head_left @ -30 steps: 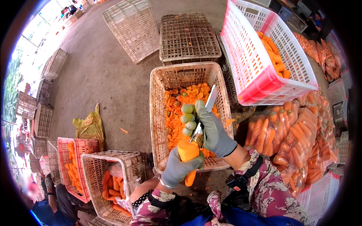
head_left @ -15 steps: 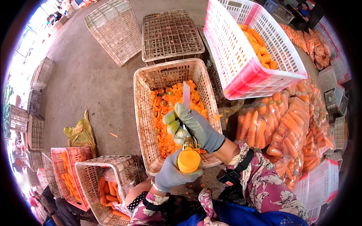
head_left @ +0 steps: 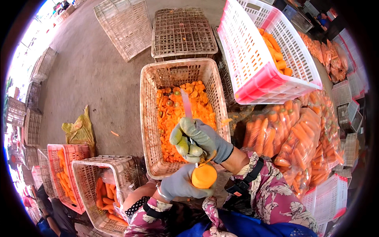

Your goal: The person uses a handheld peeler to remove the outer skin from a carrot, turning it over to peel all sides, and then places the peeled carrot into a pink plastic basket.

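Both of my hands wear grey gloves with stained, yellowish fingertips. My left hand [head_left: 178,185] is wrapped round a carrot [head_left: 204,176], whose smooth orange end faces up at me. Just beyond it, my right hand [head_left: 199,139] is closed on a knife [head_left: 186,104]; its pale blade points away from me. The right fingers come close to the carrot's far side, where a thin strip of peel shows. Below the blade sits a worn crate [head_left: 144,114] holding many orange peelings and cut carrot ends [head_left: 197,98].
A pink-and-white crate [head_left: 252,79] with peeled carrots [head_left: 278,57] stands at far right, above bagged carrots [head_left: 300,134]. At lower left are a crate of carrots [head_left: 85,185] and a red crate [head_left: 75,150]. An upturned crate [head_left: 183,33] lies beyond; a yellowish cloth [head_left: 81,128] is on the floor.
The right hand and knife have shifted slightly nearer, the blade tilting left. My left hand has moved a little right and nearer with the carrot. The whole view has shifted slightly.
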{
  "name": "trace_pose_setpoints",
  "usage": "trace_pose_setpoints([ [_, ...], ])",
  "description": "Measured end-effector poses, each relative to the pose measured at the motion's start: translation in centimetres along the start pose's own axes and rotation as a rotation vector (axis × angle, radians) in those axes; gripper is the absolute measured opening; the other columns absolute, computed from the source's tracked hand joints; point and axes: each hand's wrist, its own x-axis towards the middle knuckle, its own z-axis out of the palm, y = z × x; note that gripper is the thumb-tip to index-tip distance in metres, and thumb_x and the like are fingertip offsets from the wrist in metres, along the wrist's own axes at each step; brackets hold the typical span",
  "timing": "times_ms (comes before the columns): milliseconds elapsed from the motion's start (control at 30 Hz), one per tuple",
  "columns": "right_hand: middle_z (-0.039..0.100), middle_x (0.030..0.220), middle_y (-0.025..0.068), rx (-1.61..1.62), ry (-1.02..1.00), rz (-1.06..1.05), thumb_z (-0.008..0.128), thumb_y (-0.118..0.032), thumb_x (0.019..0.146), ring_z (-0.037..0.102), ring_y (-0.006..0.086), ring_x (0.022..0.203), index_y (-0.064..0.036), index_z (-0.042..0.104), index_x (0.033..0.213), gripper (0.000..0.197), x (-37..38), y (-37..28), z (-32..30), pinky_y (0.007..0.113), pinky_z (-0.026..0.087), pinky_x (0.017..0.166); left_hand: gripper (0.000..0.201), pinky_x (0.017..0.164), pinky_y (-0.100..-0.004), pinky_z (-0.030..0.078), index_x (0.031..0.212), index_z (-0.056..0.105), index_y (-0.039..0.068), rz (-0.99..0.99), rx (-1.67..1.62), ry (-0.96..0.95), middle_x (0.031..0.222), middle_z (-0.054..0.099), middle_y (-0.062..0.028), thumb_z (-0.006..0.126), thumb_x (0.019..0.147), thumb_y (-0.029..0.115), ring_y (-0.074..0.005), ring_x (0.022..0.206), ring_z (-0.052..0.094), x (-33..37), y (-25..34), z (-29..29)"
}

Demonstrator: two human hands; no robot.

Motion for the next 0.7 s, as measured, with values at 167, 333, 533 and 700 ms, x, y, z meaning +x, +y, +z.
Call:
trace_pose_setpoints([
  [167,0.069,0.073,0.0074,0.113,0.024,-0.025,0.048,-0.045,0.102,0.054,0.007,0.047,-0.0002,0.066,0.102,0.049,0.8,-0.7,-0.6,0.026,0.045,0.045,0.04,0.081,-0.0277,0.052,0.11,0.063,0.002,-0.008,-0.034,0.007,0.098,0.066,-0.0024,0.083,0.075,0.005,-0.0116,0.087,0.062,0.7,0.5,1.3],
  [333,0.07,0.074,0.0091,0.022,0.173,-0.127,0.049,-0.044,0.102,0.055,0.0095,0.047,-0.0002,0.065,0.102,0.047,0.2,-1.9,-0.8,0.031,0.05,0.05,0.023,0.059,-0.0357,0.056,0.105,0.059,-0.001,-0.096,-0.465,0.274,0.085,0.066,-0.0127,0.07,0.086,0.004,-0.0213,0.066,0.067,-0.9,0.1,-0.7],
  [533,0.068,0.071,0.0106,-0.137,0.15,-0.112,0.05,-0.045,0.101,0.056,0.0135,0.046,0.004,0.064,0.099,0.051,-0.1,-1.0,0.6,0.035,0.054,0.054,0.033,0.056,-0.0368,0.056,0.114,0.055,0.0,-0.108,-0.545,0.252,0.086,0.067,-0.0154,0.07,0.088,0.012,-0.0237,0.064,0.067,-1.2,-0.7,-1.3],
  [700,0.066,0.07,0.0123,-0.167,0.125,-0.075,0.053,-0.046,0.1,0.058,0.0155,0.048,0.0057,0.064,0.098,0.052,-0.5,-0.7,1.0,0.033,0.055,0.053,0.031,0.051,-0.0329,0.054,0.111,0.057,0.002,-0.115,-0.649,0.246,0.083,0.066,-0.0109,0.071,0.089,0.018,-0.0203,0.062,0.066,-1.6,0.1,-0.5],
])
